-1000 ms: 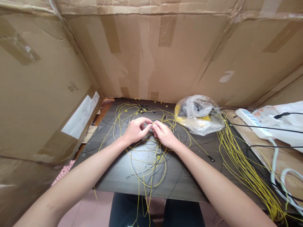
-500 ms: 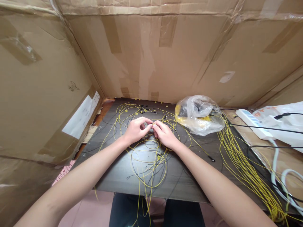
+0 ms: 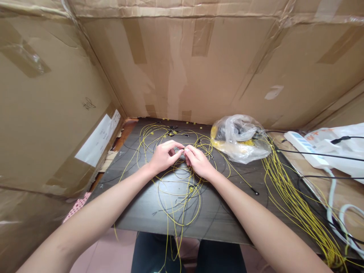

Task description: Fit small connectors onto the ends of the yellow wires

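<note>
My left hand (image 3: 167, 154) and my right hand (image 3: 196, 161) meet fingertip to fingertip above the middle of the dark table (image 3: 133, 204). Both are closed in a pinch. Whatever sits between the fingertips is small and mostly covered; I cannot make out what it is. Thin yellow cables (image 3: 196, 218) lie in loose loops under and around the hands, some hanging over the front edge. Several cables end in black tips, such as the black cable end (image 3: 256, 192) to the right. Small yellow pieces (image 3: 171, 133) lie scattered beyond the hands.
A clear plastic bag (image 3: 240, 138) with yellow and dark contents stands at the back right. From near it a thick yellow cable bundle (image 3: 301, 212) runs toward the front right. Further right lies a white power strip (image 3: 305, 149) with cords. A cardboard wall (image 3: 170, 68) encloses the back.
The hands stay pinched together in the same place, with only a very slight shift at the fingertips. The cables and the bag look the same.
</note>
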`<move>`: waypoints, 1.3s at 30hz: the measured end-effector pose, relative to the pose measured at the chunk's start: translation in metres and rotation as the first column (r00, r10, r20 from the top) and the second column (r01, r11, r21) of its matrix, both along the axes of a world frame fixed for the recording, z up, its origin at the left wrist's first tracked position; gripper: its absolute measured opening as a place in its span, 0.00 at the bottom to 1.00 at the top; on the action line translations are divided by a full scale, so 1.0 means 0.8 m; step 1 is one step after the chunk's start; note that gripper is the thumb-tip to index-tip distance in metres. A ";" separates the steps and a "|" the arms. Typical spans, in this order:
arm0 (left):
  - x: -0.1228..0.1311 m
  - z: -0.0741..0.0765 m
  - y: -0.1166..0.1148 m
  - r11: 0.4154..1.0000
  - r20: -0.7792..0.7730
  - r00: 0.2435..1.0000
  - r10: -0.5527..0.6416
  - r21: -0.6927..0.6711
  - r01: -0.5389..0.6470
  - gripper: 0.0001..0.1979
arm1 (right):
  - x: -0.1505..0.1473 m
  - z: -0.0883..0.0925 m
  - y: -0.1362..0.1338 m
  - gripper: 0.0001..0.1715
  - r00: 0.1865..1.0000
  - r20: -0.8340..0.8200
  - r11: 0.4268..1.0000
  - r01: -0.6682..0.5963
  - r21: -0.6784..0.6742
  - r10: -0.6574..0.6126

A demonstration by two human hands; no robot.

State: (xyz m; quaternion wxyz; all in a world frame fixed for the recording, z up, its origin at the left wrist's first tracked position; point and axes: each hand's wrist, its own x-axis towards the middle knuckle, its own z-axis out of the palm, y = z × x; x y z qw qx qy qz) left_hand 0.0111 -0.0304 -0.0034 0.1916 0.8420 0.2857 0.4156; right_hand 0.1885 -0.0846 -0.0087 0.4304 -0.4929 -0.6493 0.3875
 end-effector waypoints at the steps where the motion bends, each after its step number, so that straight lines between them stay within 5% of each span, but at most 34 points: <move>1: 0.000 0.000 0.000 1.000 0.002 1.000 0.000 0.001 0.000 0.04 | 0.000 0.000 0.000 0.20 1.000 -0.008 1.000 -0.001 -0.002 0.001; 18: 0.002 0.000 -0.001 0.997 0.004 1.000 -0.019 -0.071 0.019 0.06 | 0.000 -0.008 0.007 0.16 0.980 -0.196 0.994 -0.042 -0.105 0.021; 39: 0.001 0.000 -0.002 0.998 -0.029 0.999 -0.017 -0.069 0.015 0.05 | -0.001 -0.009 0.005 0.22 0.985 -0.171 0.998 -0.022 -0.061 0.011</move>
